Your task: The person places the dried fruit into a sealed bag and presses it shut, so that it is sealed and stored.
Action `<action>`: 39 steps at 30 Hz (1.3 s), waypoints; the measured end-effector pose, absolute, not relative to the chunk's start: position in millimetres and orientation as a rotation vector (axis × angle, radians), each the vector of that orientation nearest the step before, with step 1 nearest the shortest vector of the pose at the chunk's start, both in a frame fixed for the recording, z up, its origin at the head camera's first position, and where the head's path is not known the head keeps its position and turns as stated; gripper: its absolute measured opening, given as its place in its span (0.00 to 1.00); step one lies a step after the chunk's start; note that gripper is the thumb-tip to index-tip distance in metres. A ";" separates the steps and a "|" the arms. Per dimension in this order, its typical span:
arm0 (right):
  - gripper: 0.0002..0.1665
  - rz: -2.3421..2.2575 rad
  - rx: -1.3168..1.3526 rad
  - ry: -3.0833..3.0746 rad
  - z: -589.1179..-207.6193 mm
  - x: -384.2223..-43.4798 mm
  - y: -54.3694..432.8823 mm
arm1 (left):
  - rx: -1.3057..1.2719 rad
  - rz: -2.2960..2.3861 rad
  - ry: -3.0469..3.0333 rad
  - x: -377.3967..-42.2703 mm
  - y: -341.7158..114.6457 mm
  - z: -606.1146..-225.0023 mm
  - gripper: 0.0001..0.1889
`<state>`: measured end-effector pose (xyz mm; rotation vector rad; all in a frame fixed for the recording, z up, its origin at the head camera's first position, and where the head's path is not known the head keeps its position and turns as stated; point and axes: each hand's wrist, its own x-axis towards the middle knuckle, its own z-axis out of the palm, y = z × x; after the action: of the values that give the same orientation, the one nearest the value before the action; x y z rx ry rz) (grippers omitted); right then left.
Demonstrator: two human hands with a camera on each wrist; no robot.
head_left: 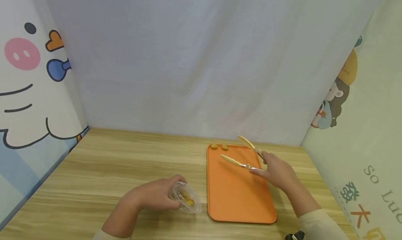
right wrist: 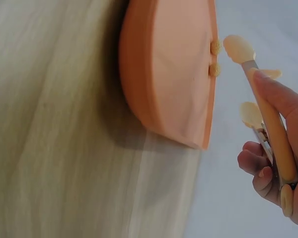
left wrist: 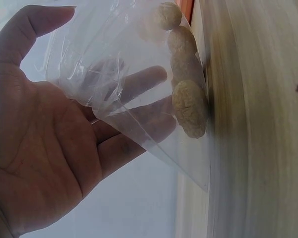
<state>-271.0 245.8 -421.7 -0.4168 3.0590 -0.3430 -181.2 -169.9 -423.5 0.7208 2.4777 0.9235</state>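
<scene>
My left hand (head_left: pixel 154 196) grips a clear plastic bag (left wrist: pixel 139 116), its mouth tilted toward the tray. Several wrinkled tan, roundish pieces (left wrist: pixel 189 106) lie along the bag's lower side; their exact kind cannot be told. My right hand (head_left: pixel 281 172) holds tongs (right wrist: pixel 275 129) with cream-coloured scalloped tips and metal arms. The tongs' arms are spread, with nothing between the tips, above the far part of an orange tray (head_left: pixel 235 194). Two similar tan pieces, one at the corner (head_left: pixel 214 146) and one beside it (head_left: pixel 224 147), sit at the tray's far left end.
The tray lies on a wood-grain table (head_left: pixel 125 156), right of the bag. A pale curtain (head_left: pixel 194 65) hangs behind the table, with printed cloths on both sides. A small black object (head_left: pixel 295 235) shows beside the right sleeve at the front edge.
</scene>
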 end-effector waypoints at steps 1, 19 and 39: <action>0.57 -0.350 -0.412 3.054 -421.7 -271.7 244.4 | 0.721 0.927 2.474 -181.4 -169.9 -423.6 0.28; 0.40 -0.338 -0.226 3.025 -429.6 -273.3 214.6 | 0.715 0.950 2.443 -182.1 -169.5 -423.1 0.28; 0.28 -0.298 -0.318 3.054 -433.9 -275.9 203.0 | 0.705 0.938 2.453 -182.7 -167.8 -422.1 0.28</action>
<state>-275.9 203.0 -433.9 -0.3180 3.0544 -0.2984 -182.7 -167.8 -422.1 0.7054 2.4527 0.9378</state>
